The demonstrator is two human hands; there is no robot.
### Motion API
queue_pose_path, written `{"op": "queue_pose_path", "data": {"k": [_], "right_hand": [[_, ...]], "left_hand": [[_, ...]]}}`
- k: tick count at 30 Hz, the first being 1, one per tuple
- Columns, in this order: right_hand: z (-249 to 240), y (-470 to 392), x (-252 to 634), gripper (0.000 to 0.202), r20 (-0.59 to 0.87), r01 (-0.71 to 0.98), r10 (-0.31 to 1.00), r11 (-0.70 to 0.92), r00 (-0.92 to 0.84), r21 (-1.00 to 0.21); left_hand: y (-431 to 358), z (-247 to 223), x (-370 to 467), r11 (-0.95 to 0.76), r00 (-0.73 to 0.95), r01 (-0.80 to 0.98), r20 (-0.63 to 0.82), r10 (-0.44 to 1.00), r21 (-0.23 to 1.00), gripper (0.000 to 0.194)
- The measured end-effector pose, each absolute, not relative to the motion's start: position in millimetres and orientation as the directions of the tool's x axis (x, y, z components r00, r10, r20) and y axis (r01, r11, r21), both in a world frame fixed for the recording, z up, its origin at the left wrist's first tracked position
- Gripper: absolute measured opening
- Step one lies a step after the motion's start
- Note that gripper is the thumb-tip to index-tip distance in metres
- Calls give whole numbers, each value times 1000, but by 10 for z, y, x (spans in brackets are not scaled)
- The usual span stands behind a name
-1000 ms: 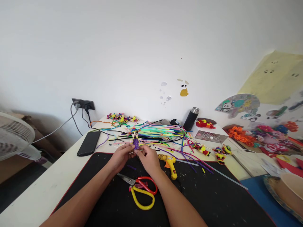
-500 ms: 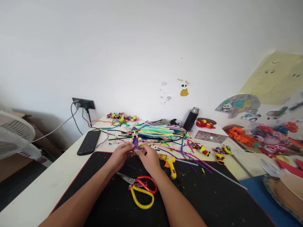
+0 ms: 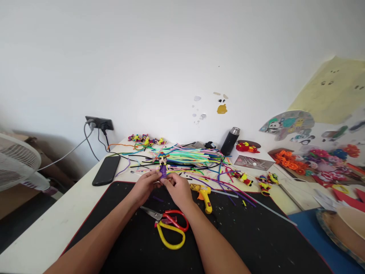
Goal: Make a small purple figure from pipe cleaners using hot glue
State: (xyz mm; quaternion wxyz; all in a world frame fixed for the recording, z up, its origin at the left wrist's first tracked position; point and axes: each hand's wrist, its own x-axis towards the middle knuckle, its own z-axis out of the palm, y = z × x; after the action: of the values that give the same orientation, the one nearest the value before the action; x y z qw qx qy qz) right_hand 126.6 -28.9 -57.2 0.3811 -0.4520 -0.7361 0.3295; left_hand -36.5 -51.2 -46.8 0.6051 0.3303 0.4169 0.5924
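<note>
Between my two hands stands a small pipe-cleaner doll [image 3: 162, 161] with a purple body, a pale face with black markings and a colourful headpiece. My left hand [image 3: 147, 183] pinches its lower body from the left. From the right, my right hand [image 3: 176, 186] grips the lower purple part with thumb and fingers. The fingertips partly hide the doll's bottom. Below my hands, scissors [image 3: 171, 224] with one red and one yellow handle lie on the black mat [image 3: 234, 243]. A yellow glue gun [image 3: 204, 196] rests just right of my right hand.
Loose pipe cleaners [image 3: 191, 156] spread behind my hands. A phone [image 3: 106, 171] lies left, and a black flask [image 3: 230, 141] stands at the back beside a white box [image 3: 253, 160]. Finished-looking dolls [image 3: 264, 185] lie right. A fan [image 3: 19, 163] is at far left.
Both hands stay on the doll, which looks slightly more upright. The whole view has shifted very slightly; the scissors and glue gun lie as before.
</note>
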Motion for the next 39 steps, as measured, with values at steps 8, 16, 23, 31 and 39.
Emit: {"op": "queue_pose_path", "data": {"k": [8,16,23,31,39], "right_hand": [[-554,-292,1277,22,283,380,912,385,-297,-841],[-519,-320,1284,31,322,351,904,410,-282,-842],[-491,-336,1290,35,331,365,892,432,-309,-825],[-520,-368,1289,34,317,430,870,468,-379,-772],[-520,-382,1278,32,302,476,861,483,-409,-735]], "left_hand": [[-505,-414,-419,70,-66,-385,-103,992,920,40],[-431,-135,-828,61,-229,-243,-119,966,968,30],[-702,-159,-903,175,-230,-269,-240,943,947,20],[-1060,-355,-1009,353,-203,-444,-476,856,823,7],[-1100,-422,-1133,419,-215,-468,-560,800,778,9]]}}
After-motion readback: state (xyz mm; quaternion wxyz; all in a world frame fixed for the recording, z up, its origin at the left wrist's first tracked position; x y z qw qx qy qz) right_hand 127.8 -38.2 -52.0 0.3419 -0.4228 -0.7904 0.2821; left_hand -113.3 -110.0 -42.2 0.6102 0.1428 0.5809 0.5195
